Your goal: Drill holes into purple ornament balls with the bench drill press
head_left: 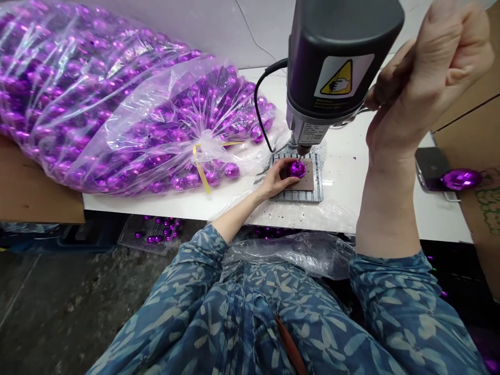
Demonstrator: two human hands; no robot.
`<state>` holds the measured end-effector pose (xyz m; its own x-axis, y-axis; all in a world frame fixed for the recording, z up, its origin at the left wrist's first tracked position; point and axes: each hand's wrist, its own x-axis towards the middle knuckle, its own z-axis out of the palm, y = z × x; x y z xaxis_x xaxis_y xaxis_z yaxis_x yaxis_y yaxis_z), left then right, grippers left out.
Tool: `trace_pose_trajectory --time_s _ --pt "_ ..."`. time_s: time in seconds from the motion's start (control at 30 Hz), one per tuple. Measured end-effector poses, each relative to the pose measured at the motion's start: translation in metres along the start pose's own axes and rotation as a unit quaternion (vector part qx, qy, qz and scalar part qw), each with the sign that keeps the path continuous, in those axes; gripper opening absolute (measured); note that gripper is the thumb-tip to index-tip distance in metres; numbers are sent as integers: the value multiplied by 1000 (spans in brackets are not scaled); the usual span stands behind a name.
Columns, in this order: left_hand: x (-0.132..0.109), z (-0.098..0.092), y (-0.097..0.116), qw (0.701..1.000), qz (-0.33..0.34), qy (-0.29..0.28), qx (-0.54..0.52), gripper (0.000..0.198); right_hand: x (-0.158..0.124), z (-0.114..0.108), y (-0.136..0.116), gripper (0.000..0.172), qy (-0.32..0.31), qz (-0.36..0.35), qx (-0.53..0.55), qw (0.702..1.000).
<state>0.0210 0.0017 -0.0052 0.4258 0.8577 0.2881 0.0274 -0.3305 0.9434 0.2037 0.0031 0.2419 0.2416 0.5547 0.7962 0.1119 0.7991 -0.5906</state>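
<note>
My left hand [278, 178] pinches a shiny purple faceted ball [297, 168] and holds it on a small brown pad [309, 176] directly under the bit of a grey bench drill press [336, 62]. The pad lies on a metal grid plate [318, 182] on the white table [344, 208]. My right hand [424, 73] is raised at the upper right, fingers curled tight around the press lever, which is mostly hidden inside the fist.
Big clear plastic bags [117, 104] full of purple balls fill the left of the table. A phone [432, 166] and another purple ball [461, 178] lie at the right by a cardboard box [484, 208]. A plastic bag [289, 252] rests on my lap.
</note>
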Motion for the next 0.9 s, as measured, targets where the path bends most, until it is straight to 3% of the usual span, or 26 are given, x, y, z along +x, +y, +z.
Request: trace_pose_trajectory --time_s 0.3,0.6,0.9 --pt "-1 0 7 998 -25 21 44 75 -5 2 2 67 23 -7 19 1000" --pt "-1 1 5 999 -20 21 42 78 -40 1 9 71 108 -62 35 992" --pt "-1 2 8 998 -25 26 50 69 -60 -8 22 73 111 -87 44 989"
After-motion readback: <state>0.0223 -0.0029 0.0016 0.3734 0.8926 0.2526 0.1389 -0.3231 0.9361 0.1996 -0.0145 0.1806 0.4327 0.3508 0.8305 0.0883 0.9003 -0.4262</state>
